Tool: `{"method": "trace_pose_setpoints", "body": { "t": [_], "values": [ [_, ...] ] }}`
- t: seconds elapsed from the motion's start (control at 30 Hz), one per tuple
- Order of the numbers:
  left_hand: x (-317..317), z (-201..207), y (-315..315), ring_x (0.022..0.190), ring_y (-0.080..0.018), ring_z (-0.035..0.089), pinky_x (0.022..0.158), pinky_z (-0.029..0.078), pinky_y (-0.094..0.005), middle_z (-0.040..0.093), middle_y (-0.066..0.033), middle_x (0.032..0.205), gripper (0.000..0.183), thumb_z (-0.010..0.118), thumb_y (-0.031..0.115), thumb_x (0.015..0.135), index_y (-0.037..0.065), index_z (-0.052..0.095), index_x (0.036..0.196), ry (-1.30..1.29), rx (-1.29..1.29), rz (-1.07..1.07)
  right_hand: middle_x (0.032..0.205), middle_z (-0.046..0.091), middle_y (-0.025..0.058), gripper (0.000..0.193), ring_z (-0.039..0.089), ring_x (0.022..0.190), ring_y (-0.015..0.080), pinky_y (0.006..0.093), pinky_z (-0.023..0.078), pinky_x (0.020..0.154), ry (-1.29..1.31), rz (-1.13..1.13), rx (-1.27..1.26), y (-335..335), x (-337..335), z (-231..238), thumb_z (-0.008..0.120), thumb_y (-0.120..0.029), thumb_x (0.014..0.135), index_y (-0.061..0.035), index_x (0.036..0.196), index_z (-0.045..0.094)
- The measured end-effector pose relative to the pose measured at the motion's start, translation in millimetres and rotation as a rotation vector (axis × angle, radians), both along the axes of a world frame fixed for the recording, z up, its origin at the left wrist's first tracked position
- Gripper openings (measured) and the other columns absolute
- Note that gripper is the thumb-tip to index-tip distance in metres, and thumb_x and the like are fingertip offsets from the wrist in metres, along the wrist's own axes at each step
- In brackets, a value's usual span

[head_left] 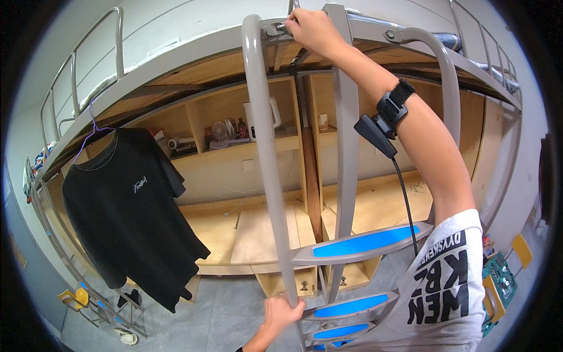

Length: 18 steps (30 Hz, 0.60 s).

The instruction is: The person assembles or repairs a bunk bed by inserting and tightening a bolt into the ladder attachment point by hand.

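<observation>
My left hand [283, 314] is wrapped round the grey ladder rail [265, 141] low down, beside the blue-topped steps [346, 306]. My right arm reaches up to the top bunk. There my right hand [314, 30] is closed at the metal bracket [275, 28], where the rail's upper end meets the bed frame. Its fingers pinch at the bracket's fastening; what lies between them is too small to make out. A dark piece [300, 57] shows just below that hand. A black strap with a device [378, 126] sits on my right forearm, its cable hanging down.
A black T-shirt [126, 199] hangs from a purple hanger at the left. Under the bunk are wooden shelves [199, 126] with a hair dryer and a white kettle [264, 117], above a desk [264, 234]. Yellow chairs [82, 298] and a green tool case [502, 278] stand lower down.
</observation>
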<state>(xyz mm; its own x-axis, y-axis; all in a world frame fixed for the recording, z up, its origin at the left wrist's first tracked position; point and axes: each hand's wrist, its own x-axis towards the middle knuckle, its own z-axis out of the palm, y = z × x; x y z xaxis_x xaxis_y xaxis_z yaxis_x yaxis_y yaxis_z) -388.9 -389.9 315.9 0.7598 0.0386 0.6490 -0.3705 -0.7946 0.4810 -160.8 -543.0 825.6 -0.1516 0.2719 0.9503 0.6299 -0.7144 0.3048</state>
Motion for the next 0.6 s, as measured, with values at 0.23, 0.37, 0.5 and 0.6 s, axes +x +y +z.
{"method": "trace_pose_setpoints", "body": {
  "t": [0.23, 0.37, 0.5, 0.6],
  "values": [
    [-7.3, -0.2, -1.7, 0.045, -0.0332, 0.057, 0.045, 0.047, -0.0412, 0.057, -0.0127, 0.051, 0.021, 0.066, 0.024, 0.067, 0.003, 0.062, 0.064, -0.035, -0.055, -0.051, 0.081, 0.064, 0.0255, 0.026, 0.062, 0.080, 0.0416, 0.0491, 0.050, 0.073, 0.070, 0.017, 0.013, -2.8, -3.5, 5.4, 0.057, -0.026, 0.086, -0.0012, 0.087, 0.064],
    [-12.4, 0.7, -2.3, 0.045, -0.0330, 0.057, 0.045, 0.047, -0.0407, 0.058, -0.0128, 0.052, 0.020, 0.066, 0.023, 0.067, 0.003, 0.063, 0.065, -0.022, -0.004, -0.051, 0.075, 0.062, 0.0266, 0.023, 0.061, 0.074, 0.0446, 0.0514, 0.049, 0.068, 0.009, -0.010, -0.008, -4.6, -3.9, 12.0, 0.057, -0.020, 0.083, 0.0022, 0.078, 0.061],
    [-16.0, 3.3, -2.1, 0.045, -0.0327, 0.057, 0.044, 0.047, -0.0403, 0.058, -0.0133, 0.053, 0.021, 0.066, 0.024, 0.067, 0.004, 0.063, 0.063, -0.014, 0.014, -0.028, 0.074, 0.062, 0.0265, 0.021, 0.061, 0.073, 0.0451, 0.0516, 0.049, 0.067, -0.046, 0.038, -0.051, -3.2, -8.6, 10.3, 0.058, -0.018, 0.083, 0.0031, 0.079, 0.060],
    [-19.4, 3.6, -0.4, 0.045, -0.0325, 0.057, 0.044, 0.047, -0.0401, 0.058, -0.0134, 0.052, 0.022, 0.066, 0.025, 0.067, 0.004, 0.063, 0.063, 0.002, 0.024, -0.023, 0.074, 0.062, 0.0266, 0.019, 0.061, 0.074, 0.0452, 0.0518, 0.049, 0.068, 0.039, 0.071, -0.068, 7.3, -21.6, 5.4, 0.060, -0.015, 0.081, 0.0038, 0.081, 0.059]
  ]
}}
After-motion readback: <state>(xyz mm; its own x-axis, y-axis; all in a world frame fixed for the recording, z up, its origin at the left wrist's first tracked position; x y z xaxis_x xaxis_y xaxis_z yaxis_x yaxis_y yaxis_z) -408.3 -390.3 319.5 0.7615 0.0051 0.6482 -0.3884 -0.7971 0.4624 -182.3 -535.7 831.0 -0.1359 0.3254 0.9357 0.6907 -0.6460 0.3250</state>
